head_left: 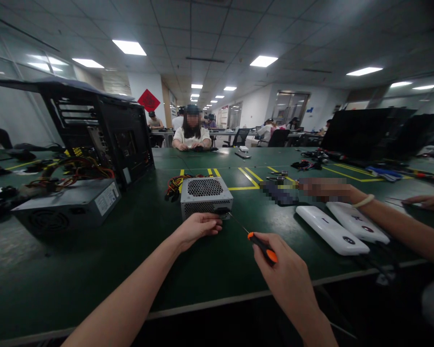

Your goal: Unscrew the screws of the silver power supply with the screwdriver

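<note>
Power supply unit [207,199]: on green table [210,279], grille up, cable bundle [173,188] at its left | Left hand [200,225]: fingers at near face, below black fitting [222,211]; grip cannot be determined | Right hand [284,260]: clamped on orange-and-black screwdriver [262,246], shaft angled toward fitting.

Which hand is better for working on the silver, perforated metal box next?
Probably the right hand: it holds the orange-and-black screwdriver, shaft pointing toward the silver metal box. The left hand is at the box's near side.
</note>
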A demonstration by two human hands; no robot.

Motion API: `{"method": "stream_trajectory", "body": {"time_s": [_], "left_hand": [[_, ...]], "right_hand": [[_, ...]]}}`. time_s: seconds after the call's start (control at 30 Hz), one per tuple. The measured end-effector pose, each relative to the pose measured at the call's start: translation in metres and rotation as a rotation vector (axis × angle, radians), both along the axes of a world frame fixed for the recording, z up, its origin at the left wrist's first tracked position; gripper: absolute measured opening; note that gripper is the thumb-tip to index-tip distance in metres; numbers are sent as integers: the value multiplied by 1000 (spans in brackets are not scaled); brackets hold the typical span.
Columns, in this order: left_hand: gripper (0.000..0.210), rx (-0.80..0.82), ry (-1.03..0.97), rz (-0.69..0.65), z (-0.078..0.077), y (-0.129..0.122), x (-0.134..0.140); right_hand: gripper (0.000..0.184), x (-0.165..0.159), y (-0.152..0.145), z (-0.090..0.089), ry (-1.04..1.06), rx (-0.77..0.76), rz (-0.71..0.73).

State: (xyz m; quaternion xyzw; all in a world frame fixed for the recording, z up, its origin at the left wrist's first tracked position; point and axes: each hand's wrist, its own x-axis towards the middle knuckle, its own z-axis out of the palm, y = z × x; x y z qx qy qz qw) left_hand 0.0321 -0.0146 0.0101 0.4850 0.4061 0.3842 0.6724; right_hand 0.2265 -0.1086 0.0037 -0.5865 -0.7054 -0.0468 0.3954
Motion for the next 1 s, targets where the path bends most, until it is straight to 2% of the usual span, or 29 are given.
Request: {"method": "stream_trajectory", "body": {"time_s": [0.13, 0.37, 0.67, 1.0], "left_hand": [[29, 9, -4, -65, 1, -1, 6], [33, 2, -70, -102, -5, 0, 8], [33, 2, -86, -104, -7, 1, 7], [27, -119, -169, -87, -1, 2, 24]], "right_hand": [[16, 3, 2, -2, -20, -28, -43], [17, 1, 6, -4, -36, -46, -91], [20, -1, 12, -8, -74, -22, -101], [21, 2, 11, -5, -74, 4, -76]]}}
